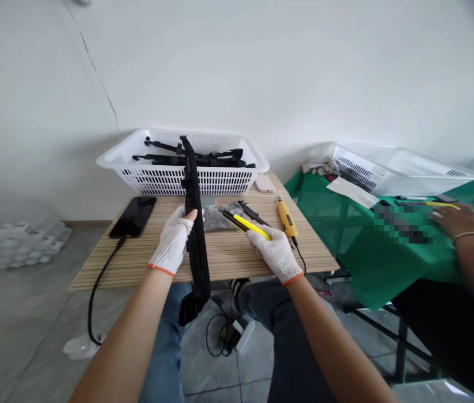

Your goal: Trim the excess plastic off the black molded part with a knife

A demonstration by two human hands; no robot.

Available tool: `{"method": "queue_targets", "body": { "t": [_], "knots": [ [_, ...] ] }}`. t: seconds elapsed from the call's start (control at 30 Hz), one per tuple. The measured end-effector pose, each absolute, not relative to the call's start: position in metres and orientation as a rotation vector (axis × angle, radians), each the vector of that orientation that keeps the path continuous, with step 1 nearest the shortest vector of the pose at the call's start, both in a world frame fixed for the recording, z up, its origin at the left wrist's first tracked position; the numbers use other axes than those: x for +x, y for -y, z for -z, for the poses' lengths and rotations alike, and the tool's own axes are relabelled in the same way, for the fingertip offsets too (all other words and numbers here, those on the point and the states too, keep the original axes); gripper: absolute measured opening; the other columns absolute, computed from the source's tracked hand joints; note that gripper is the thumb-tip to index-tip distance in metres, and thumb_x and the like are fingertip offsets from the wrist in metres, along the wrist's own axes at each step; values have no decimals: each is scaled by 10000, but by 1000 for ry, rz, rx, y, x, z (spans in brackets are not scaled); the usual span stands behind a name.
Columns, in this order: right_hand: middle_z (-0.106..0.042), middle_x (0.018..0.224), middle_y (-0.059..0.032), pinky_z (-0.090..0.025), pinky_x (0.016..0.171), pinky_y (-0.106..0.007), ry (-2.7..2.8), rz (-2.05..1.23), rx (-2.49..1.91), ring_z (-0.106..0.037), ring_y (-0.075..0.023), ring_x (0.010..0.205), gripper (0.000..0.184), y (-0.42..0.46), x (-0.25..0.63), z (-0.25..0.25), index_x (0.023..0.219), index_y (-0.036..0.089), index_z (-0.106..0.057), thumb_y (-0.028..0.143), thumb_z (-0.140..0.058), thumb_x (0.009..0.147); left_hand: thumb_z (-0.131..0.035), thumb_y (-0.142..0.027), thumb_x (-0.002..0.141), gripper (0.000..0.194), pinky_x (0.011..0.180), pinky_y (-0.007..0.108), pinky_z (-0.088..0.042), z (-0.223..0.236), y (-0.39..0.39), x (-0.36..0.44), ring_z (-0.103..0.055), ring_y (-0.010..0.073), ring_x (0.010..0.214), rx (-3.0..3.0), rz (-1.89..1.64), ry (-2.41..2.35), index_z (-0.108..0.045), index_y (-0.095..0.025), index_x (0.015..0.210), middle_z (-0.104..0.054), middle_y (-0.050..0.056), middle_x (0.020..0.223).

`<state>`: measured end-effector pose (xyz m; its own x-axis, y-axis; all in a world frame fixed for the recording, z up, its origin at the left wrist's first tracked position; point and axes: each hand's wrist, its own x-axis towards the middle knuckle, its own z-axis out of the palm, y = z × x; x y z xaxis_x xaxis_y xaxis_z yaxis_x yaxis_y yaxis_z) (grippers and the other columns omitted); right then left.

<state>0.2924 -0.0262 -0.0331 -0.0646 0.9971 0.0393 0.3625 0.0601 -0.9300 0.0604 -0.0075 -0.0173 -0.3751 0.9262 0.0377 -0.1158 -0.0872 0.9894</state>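
Observation:
My left hand (173,239), in a white knit glove with an orange cuff, is closed round a long black plastic part (197,240). The part stands near upright, its wide lower end hanging past the table's front edge. In my right hand (274,252), gloved alike, is a yellow-and-black utility knife (251,225), pointing left toward the part but apart from it. Its blade is too small to make out. A grey fuzzy pad (215,219) lies between my hands, with a black caliper (252,213) beside it.
A white basket (153,182) of similar black parts stands at the back of the wooden table (144,266). A cabled phone (134,216) lies left; a yellow rotary tool (287,218) and a pale phone (264,183) lie right. At the green-covered table (358,268) is another person's hand (459,221).

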Motion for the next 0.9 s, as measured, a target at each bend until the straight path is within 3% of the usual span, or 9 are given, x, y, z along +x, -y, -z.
{"method": "queue_targets", "body": {
  "t": [0.13, 0.3, 0.37, 0.47, 0.53, 0.6, 0.67, 0.77, 0.9],
  "knots": [
    [-693, 1025, -32, -532, 809, -327, 2006, -447, -1531, -650, -204, 877, 391, 37, 293, 36, 1179, 338, -740, 471, -670, 818, -781, -540, 604, 442, 716, 295, -470, 18, 11, 58, -617, 178, 746, 993, -1564, -1374, -736, -218, 903, -707, 11, 764],
    [-575, 1376, -72, -508, 925, -458, 2078, -154, -1536, -555, -331, 1203, 559, 55, 288, 23, 1292, 371, -664, 514, -736, 757, -777, -541, 597, 459, 742, 294, -469, 15, 15, 57, -626, 193, 816, 1001, -1574, -1433, -735, -221, 924, -729, 23, 845],
    [-620, 1313, -85, -498, 943, -438, 1826, -87, -1524, -581, -306, 1165, 480, 65, 304, 15, 1208, 300, -713, 517, -701, 780, -767, -548, 598, 456, 715, 287, -462, 14, 15, 58, -619, 190, 800, 998, -1572, -1477, -735, -223, 917, -727, 21, 839],
    [-712, 976, -86, -508, 870, -346, 1192, -18, -1574, -648, -233, 944, 354, 89, 350, 17, 911, 187, -746, 467, -529, 902, -761, -533, 603, 419, 650, 263, -440, 13, 13, 59, -603, 172, 750, 1010, -1582, -1507, -729, -227, 888, -711, 8, 801],
    [-703, 837, -83, -506, 731, -308, 881, -115, -1739, -649, -223, 815, 384, 110, 382, 37, 881, 155, -723, 444, -473, 915, -764, -508, 604, 386, 589, 243, -417, 13, 11, 60, -585, 155, 693, 1000, -1593, -1501, -722, -229, 868, -687, -2, 747],
    [-723, 864, -86, -499, 730, -301, 881, -341, -1984, -660, -239, 840, 368, 130, 403, 70, 888, 152, -730, 438, -500, 890, -768, -488, 607, 365, 524, 229, -381, 13, 9, 61, -555, 141, 620, 978, -1599, -1495, -713, -231, 860, -649, -14, 678],
    [-731, 1075, -85, -492, 841, -294, 1170, -649, -2141, -674, -242, 972, 326, 144, 406, 107, 1061, 173, -737, 336, -551, 849, -765, -481, 615, 360, 481, 221, -346, 15, 8, 61, -520, 129, 559, 961, -1602, -1486, -703, -236, 872, -610, -28, 624],
    [-565, 1399, -140, -484, 879, -302, 1442, -909, -2296, -686, -238, 1042, 574, 148, 385, 145, 1441, 236, -531, 267, -544, 868, -755, -484, 627, 361, 461, 217, -326, 15, 7, 62, -487, 117, 513, 950, -1593, -1480, -688, -238, 882, -568, -42, 586],
    [-495, 1449, -153, -469, 902, -270, 1501, -938, -2270, -667, -219, 1104, 637, 121, 351, 149, 1544, 254, -372, 344, -509, 928, -750, -492, 623, 364, 458, 222, -318, 11, 10, 63, -483, 120, 511, 968, -1582, -1485, -675, -239, 873, -568, -38, 594]
  ]
}}
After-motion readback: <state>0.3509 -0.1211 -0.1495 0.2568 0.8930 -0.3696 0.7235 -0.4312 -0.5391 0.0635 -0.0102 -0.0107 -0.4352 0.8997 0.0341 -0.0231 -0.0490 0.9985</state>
